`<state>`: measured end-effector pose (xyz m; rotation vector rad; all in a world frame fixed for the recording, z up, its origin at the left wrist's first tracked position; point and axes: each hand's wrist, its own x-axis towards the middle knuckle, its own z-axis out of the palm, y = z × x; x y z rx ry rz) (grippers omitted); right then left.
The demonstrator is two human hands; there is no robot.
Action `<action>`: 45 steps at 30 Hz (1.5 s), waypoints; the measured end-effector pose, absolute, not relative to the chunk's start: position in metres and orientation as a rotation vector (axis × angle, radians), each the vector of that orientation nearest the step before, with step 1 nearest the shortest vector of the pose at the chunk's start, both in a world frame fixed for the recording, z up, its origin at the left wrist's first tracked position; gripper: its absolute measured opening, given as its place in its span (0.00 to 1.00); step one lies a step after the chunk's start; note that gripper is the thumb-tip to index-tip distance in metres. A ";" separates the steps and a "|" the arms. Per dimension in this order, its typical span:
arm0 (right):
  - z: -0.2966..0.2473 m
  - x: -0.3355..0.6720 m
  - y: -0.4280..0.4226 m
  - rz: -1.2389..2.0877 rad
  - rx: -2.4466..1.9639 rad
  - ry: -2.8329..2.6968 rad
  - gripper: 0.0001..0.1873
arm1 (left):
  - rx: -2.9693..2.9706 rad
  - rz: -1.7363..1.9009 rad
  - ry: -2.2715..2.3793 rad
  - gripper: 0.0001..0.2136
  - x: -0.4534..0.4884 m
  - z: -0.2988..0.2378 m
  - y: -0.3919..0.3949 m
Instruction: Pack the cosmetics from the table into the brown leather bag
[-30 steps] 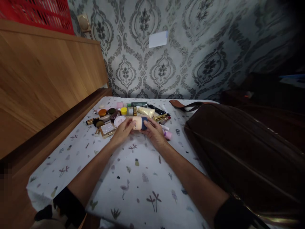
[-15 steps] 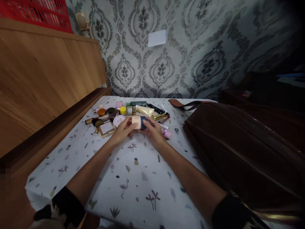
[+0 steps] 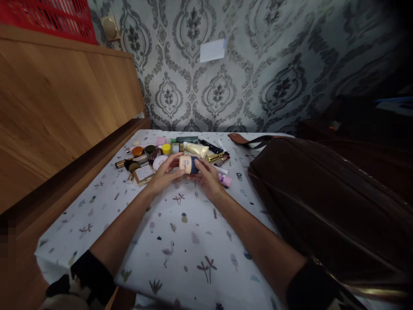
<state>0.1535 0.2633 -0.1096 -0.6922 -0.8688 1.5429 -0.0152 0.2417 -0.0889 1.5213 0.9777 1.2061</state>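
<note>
The small beige bottle w/ a dark navy cap (image 3: 188, 164) is being held just above the white printed tablecloth (image 3: 180, 241), at the near edge of a heap of cosmetics. The left hand (image 3: 163, 175) is gripping the beige body end, thumb on top, fingers curled under; the right hand (image 3: 206, 176) is pinching the navy cap end. Both are clenched on the bottle, neither one slack.

Handling, my guess: light, stiff, prob. glass or hard plastic, smooth and a bit slippery, so it may crack if dropped. Best hold is round the body w/ one hand and the ribless cap w/ the other, as they're doing now.

Counts: one bottle in hand. Behind it, approx. a dozen-plus small items, too packed to count exactly. I'm making out one glittery square compact (image 3: 144, 173), one round white compact (image 3: 159, 162), one yellow-lidded jar (image 3: 166, 149), one orange-lidded jar (image 3: 137, 151), one cream squeeze tube (image 3: 196, 150), one dark green tube (image 3: 186, 139), one pink-capped stick (image 3: 226, 180) by the right wrist. One big brown leather bag (image 3: 322, 206) is lying to the right, touching the cloth edge. One red plastic crate (image 3: 48, 17) is sitting on top of the wooden cabinet (image 3: 58, 103) on the left.
</note>
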 end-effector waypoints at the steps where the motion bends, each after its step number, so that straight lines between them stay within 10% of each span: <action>1: -0.110 0.153 0.263 1.541 -0.694 -0.876 0.24 | 1.516 1.216 0.986 0.36 -0.015 -0.088 0.241; 28: -0.111 0.153 0.261 1.487 -0.829 -1.116 0.30 | 1.927 1.227 1.230 0.23 -0.006 -0.087 0.234; 45: -0.110 0.151 0.250 1.092 -0.832 -1.516 0.24 | 1.422 1.249 1.283 0.36 0.003 -0.100 0.238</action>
